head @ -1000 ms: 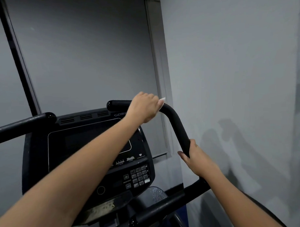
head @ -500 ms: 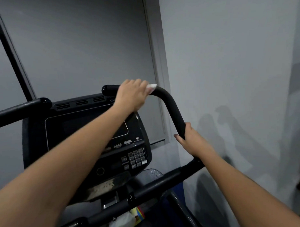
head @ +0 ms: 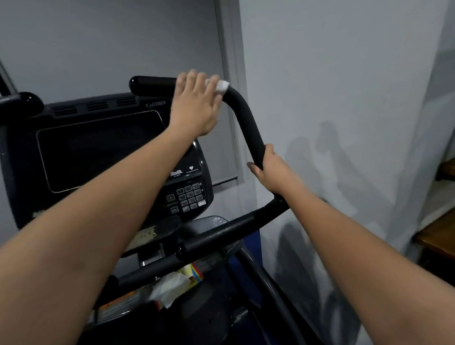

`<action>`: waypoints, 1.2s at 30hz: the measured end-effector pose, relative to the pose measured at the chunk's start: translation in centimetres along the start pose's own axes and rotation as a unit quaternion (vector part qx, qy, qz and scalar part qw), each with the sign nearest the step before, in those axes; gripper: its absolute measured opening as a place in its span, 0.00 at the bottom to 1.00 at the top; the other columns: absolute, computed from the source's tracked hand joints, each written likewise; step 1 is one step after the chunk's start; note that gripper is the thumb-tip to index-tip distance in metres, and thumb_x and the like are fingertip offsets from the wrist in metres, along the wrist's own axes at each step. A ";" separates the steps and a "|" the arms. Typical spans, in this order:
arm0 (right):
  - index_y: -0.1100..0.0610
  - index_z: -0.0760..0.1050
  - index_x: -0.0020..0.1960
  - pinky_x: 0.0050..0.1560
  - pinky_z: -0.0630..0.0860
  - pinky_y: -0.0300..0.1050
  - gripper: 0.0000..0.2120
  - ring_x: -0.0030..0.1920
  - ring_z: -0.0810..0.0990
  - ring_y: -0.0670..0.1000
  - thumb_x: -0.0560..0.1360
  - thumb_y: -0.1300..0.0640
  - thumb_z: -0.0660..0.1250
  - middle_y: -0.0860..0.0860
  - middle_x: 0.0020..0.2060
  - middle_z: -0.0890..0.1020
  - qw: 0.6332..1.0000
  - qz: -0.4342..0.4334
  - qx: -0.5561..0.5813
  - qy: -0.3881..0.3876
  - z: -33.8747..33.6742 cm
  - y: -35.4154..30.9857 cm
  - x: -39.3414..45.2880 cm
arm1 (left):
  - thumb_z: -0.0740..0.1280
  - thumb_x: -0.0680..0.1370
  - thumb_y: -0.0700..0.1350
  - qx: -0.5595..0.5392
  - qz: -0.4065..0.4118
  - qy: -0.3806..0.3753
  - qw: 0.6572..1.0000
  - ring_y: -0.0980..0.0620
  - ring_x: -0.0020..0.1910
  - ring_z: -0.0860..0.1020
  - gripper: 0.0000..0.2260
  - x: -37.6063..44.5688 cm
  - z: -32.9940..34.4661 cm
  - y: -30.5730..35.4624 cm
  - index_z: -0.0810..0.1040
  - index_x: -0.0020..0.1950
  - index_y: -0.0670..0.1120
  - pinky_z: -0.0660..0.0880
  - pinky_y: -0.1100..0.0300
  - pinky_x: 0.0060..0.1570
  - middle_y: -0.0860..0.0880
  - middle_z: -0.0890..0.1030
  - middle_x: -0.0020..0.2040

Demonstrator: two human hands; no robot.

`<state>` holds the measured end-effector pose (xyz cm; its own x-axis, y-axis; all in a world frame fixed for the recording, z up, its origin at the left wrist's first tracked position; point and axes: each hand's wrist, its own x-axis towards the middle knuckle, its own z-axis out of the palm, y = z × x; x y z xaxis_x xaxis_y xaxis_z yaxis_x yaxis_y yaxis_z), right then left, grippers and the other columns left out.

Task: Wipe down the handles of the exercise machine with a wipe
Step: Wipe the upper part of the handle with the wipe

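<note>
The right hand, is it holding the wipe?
No, the right hand grips the bare lower part of the curved handle, while the white wipe sits under the left hand at the top.

The console (head: 104,150) bears a blurred brand mark, seemingly "CYBEX", and a heart symbol.
</note>
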<state>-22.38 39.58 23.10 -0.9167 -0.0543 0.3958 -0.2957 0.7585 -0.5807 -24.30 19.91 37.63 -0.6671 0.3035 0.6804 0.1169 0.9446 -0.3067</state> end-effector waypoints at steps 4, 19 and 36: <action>0.61 0.60 0.67 0.44 0.73 0.52 0.24 0.45 0.76 0.59 0.82 0.45 0.62 0.60 0.54 0.77 1.000 0.002 0.003 -0.007 0.0 0.1 0.1 | 0.42 0.86 0.58 0.037 0.035 -0.019 0.999 0.43 0.81 0.54 0.25 0.4 0.5 1.3 0.57 0.81 0.51 0.41 0.41 0.80 0.43 0.63 0.78; 0.60 0.60 0.65 0.46 0.79 0.57 0.24 0.45 0.80 0.60 0.82 0.43 0.60 0.59 0.51 0.79 1.000 0.009 -0.011 0.001 0.3 0.0 0.0 | 0.58 0.84 0.53 0.133 0.127 0.009 0.983 0.36 0.56 0.78 0.19 -0.2 -3.3 -9.2 0.72 0.63 0.39 0.69 0.45 0.63 0.37 0.78 0.57; 0.57 0.60 0.63 0.44 0.79 0.57 0.20 0.42 0.79 0.58 0.82 0.44 0.62 0.57 0.47 0.78 1.000 0.004 0.005 -0.008 0.1 0.2 0.2 | 0.58 0.85 0.57 0.102 0.108 -0.036 0.988 0.39 0.61 0.77 0.20 0.8 -4.1 -8.1 0.71 0.68 0.43 0.68 0.49 0.63 0.41 0.78 0.63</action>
<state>-22.68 39.64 22.97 -0.9231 -0.0584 0.3801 -0.2909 0.7525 -0.5908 -22.75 13.01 43.38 -0.6939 0.4788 0.5378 0.1170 0.8119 -0.5719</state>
